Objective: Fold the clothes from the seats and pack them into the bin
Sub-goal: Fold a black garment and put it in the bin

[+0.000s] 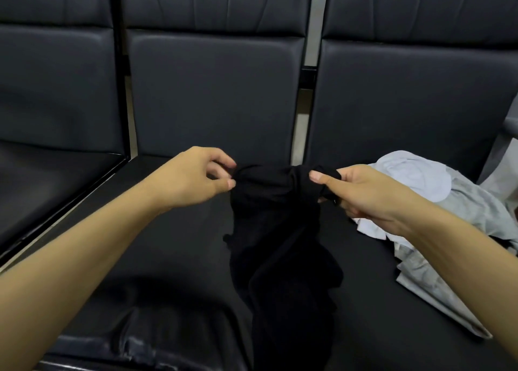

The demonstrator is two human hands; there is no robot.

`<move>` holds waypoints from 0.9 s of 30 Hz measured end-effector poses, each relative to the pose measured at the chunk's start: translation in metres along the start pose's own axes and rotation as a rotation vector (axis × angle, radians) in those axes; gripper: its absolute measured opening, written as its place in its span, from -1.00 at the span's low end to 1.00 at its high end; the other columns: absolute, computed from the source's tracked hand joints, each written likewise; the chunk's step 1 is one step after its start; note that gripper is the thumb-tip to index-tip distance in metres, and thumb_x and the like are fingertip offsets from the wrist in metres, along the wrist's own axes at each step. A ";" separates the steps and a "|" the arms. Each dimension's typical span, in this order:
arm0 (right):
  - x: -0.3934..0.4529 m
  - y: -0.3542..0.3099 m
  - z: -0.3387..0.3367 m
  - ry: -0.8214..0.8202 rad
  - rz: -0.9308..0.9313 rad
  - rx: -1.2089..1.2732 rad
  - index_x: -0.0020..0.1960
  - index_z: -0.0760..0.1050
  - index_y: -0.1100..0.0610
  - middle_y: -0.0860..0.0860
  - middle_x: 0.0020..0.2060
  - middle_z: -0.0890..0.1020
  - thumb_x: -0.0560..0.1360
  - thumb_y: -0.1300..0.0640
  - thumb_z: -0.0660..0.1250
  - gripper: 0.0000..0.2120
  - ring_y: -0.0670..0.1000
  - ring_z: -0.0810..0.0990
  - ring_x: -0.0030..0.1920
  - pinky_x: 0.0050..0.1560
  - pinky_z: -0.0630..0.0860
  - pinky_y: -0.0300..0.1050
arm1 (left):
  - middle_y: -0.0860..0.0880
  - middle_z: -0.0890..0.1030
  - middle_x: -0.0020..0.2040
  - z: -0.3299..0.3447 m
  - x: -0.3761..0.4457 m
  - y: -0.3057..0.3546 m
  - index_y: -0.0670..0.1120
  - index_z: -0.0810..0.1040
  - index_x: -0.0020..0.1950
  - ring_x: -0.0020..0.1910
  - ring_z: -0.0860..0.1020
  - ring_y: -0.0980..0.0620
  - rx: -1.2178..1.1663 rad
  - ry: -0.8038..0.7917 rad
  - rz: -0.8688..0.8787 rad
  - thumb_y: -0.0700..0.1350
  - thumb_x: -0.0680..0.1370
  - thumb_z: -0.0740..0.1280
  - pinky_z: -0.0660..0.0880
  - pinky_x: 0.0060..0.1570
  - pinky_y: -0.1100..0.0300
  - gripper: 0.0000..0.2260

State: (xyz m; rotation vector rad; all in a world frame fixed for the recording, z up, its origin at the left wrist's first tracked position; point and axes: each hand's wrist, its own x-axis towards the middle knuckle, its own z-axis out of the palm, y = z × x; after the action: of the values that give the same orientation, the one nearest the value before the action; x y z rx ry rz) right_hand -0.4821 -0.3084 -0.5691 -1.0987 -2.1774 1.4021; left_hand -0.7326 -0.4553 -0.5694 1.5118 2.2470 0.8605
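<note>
Black garment [277, 230] at frame centre hangs bunched, pinched by left hand [193, 174] and gripped by right hand [361, 191], grey clothes [448, 202] lower right.

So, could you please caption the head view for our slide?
Both hands, left hand and right hand, hold a black garment up over dark seats.

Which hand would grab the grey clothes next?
Probably the right hand: the grey clothes lie just beside it, while the left hand is across the black garment both hold.
</note>
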 end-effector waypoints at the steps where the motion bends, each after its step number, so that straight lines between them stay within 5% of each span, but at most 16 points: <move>1: 0.001 0.000 0.002 0.009 -0.010 -0.006 -0.20 0.47 0.14 -0.07 -0.55 0.29 0.58 -0.20 0.39 -0.58 0.00 0.13 -0.42 -0.32 0.10 -0.07 | 0.20 0.67 -0.02 0.003 -0.001 0.003 0.10 0.56 0.28 -0.23 0.53 0.30 0.091 0.062 0.035 0.06 0.57 0.47 0.46 -0.04 0.28 -0.70; 3: 0.000 -0.002 0.007 -0.019 -0.050 -0.034 -0.19 0.44 0.12 -0.05 -0.51 0.24 0.53 -0.26 0.40 -0.55 -0.02 0.15 -0.45 -0.37 0.16 -0.17 | 0.19 0.58 0.06 0.009 -0.008 0.017 0.17 0.51 0.27 -0.19 0.53 0.36 0.134 0.134 0.138 0.20 0.52 0.46 0.37 -0.15 0.39 -0.64; 6: -0.005 -0.011 0.009 -0.209 -0.098 0.071 -0.13 0.45 0.20 -0.01 -0.49 0.39 0.59 -0.17 0.37 -0.58 -0.03 0.15 -0.48 -0.38 0.19 -0.17 | 0.25 0.62 -0.01 0.021 -0.021 0.049 0.26 0.48 0.21 -0.17 0.56 0.36 0.123 0.018 0.217 0.41 0.41 0.44 0.45 -0.18 0.33 -0.54; 8: -0.009 -0.016 0.007 -0.338 -0.123 0.105 -0.02 0.55 0.30 0.31 -0.22 0.62 0.62 0.02 0.29 -0.68 -0.02 0.15 -0.47 -0.39 0.21 -0.18 | 0.26 0.63 -0.06 0.030 -0.022 0.056 0.27 0.47 0.21 -0.16 0.59 0.27 0.194 -0.002 0.234 0.43 0.38 0.46 0.57 -0.12 0.17 -0.51; 10: -0.011 -0.017 0.007 -0.352 -0.139 0.052 0.14 0.60 0.30 0.49 -0.11 0.50 0.54 0.02 0.32 -0.64 -0.01 0.14 -0.46 -0.42 0.18 -0.19 | 0.23 0.67 -0.14 0.031 -0.018 0.052 0.24 0.55 0.13 -0.17 0.61 0.21 0.157 0.058 0.226 0.29 0.44 0.51 0.62 -0.07 0.01 -0.66; 12: -0.012 -0.015 0.007 -0.277 -0.139 -0.007 0.12 0.71 0.12 0.29 -0.38 0.41 0.55 0.01 0.46 -0.77 -0.02 0.12 -0.45 -0.42 0.13 -0.17 | 0.14 0.72 -0.19 0.025 -0.013 0.045 0.20 0.66 0.03 -0.20 0.66 0.15 0.010 0.060 0.209 0.07 0.53 0.49 0.64 -0.05 0.01 -0.91; 14: -0.012 -0.010 0.005 -0.191 -0.129 -0.020 0.06 0.73 0.05 -0.12 -0.41 0.59 0.58 0.03 0.45 -0.86 -0.08 0.17 -0.49 -0.45 0.14 -0.24 | 0.09 0.72 -0.24 0.019 -0.009 0.039 0.13 0.72 -0.04 -0.26 0.66 0.15 -0.146 0.054 0.183 -0.03 0.60 0.44 0.63 -0.09 0.15 -0.92; 17: -0.006 -0.001 0.003 -0.097 -0.097 0.022 0.02 0.71 0.06 -0.07 -0.11 0.77 0.59 0.03 0.44 -0.88 -0.15 0.20 -0.53 -0.48 0.16 -0.31 | 0.12 0.67 -0.26 0.016 -0.005 0.031 0.02 0.74 -0.02 -0.34 0.50 0.18 -0.331 0.052 0.077 0.00 0.65 0.39 0.45 -0.28 0.38 -0.84; 23: 0.002 0.014 0.015 -0.187 -0.006 0.186 -0.13 0.68 -0.02 -0.18 -0.33 0.50 0.59 -0.01 0.44 -0.85 -0.12 0.21 -0.42 -0.41 0.18 -0.26 | 0.03 0.55 -0.14 0.009 -0.002 0.028 -0.06 0.63 0.03 -0.27 0.43 0.14 -0.638 -0.075 -0.058 0.01 0.69 0.32 0.23 -0.38 0.27 -0.81; 27: 0.003 0.014 0.017 -0.278 -0.017 0.234 -0.05 0.65 0.02 -0.09 -0.12 0.69 0.66 -0.01 0.33 -0.81 -0.12 0.17 -0.44 -0.41 0.16 -0.27 | 0.07 0.52 -0.23 0.006 -0.002 0.031 -0.06 0.58 -0.05 -0.31 0.44 0.11 -0.633 -0.056 -0.069 0.05 0.69 0.31 0.31 -0.38 0.26 -0.77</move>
State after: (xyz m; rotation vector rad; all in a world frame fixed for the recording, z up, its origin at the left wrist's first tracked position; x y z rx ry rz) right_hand -0.4889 -0.3138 -0.5895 -0.8423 -2.1217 1.8408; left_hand -0.7058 -0.4471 -0.5552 1.1327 1.7274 1.3239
